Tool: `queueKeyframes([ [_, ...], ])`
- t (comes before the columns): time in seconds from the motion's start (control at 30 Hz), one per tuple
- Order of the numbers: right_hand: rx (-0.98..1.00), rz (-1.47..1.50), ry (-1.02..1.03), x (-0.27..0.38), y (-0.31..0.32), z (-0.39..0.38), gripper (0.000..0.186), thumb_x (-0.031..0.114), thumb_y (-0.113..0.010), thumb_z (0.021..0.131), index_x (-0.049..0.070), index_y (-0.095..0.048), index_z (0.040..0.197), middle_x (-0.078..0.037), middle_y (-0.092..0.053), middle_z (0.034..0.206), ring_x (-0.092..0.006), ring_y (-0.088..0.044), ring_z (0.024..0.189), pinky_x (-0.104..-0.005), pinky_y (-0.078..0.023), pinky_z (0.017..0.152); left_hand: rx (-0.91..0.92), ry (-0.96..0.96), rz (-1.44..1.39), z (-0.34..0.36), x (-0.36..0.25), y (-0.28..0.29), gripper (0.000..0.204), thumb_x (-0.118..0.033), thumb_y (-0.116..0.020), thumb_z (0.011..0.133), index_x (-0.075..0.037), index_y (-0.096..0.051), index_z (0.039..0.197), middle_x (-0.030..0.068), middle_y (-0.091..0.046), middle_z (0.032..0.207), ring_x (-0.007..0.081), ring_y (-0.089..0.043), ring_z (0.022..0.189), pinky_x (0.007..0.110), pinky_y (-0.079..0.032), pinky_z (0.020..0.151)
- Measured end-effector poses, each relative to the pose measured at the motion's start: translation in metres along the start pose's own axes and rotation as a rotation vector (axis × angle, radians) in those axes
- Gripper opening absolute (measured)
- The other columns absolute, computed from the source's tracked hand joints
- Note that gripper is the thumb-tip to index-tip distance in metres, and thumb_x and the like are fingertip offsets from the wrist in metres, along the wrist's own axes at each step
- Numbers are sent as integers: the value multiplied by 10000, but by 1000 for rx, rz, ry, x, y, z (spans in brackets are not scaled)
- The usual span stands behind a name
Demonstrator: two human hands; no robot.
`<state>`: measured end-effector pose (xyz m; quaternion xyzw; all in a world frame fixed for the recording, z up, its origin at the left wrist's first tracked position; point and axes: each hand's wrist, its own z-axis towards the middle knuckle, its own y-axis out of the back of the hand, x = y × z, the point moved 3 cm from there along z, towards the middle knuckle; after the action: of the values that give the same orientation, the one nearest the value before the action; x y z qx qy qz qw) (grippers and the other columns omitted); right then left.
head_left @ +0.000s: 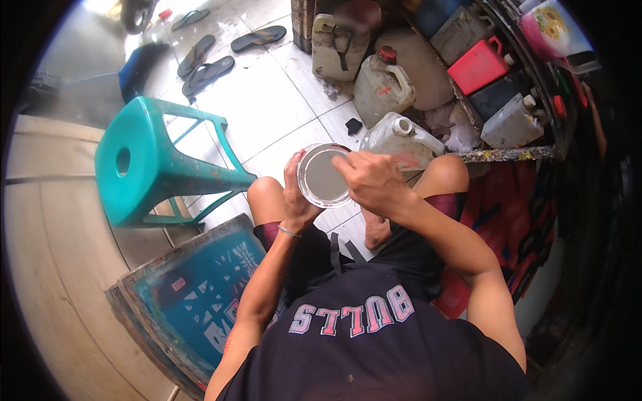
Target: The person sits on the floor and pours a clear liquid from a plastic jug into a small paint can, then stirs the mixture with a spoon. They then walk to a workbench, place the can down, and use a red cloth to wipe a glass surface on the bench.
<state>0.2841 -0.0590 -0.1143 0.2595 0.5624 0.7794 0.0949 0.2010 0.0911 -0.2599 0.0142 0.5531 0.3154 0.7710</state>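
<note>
Between the knees (265, 195), above the tiled floor (274, 100), steady the round tin (324, 178) with the left hand (299, 196), wrapping fingers around its side. Keep it level while working at the rim with the right hand (378, 182), bunching fingers narrow; cannot tell whether gripping anything.

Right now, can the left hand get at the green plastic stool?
Probably not freely: the left hand holds the round white-rimmed container, and the left knee lies between hand and green plastic stool.
</note>
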Motion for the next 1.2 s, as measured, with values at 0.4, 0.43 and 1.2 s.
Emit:
queueKeyframes([
  [0.4, -27, -189, 210, 1, 3, 2, 249, 147, -665, 789, 25, -708, 1002, -81, -664, 758, -251, -696, 714, -395, -548, 599, -22, -161, 135, 8, -15, 3, 1109, -276, -1001, 633, 26, -395, 1510, 205, -533, 1478, 363, -549, 1351, 449, -473, 1133],
  [0.43, 62, -203, 158, 0, -1, -2, 233, 141, -662, 803, 22, -710, 998, -93, -665, 744, -262, -695, 701, -399, -549, 600, -29, -165, 137, 8, -13, 3, 1105, -273, -1001, 631, 28, -400, 1508, 208, -535, 1474, 374, -538, 1357, 456, -465, 1140],
  [1.2, -93, 157, -215, -11, -17, -19, 138, 92, -610, 882, -9, -675, 814, -252, -671, 708, -441, -706, 699, -543, -561, 654, -21, -185, 253, 6, -8, -2, 1092, -312, -1001, 615, 65, -437, 1470, 243, -565, 1426, 416, -542, 1332, 480, -450, 1129],
])
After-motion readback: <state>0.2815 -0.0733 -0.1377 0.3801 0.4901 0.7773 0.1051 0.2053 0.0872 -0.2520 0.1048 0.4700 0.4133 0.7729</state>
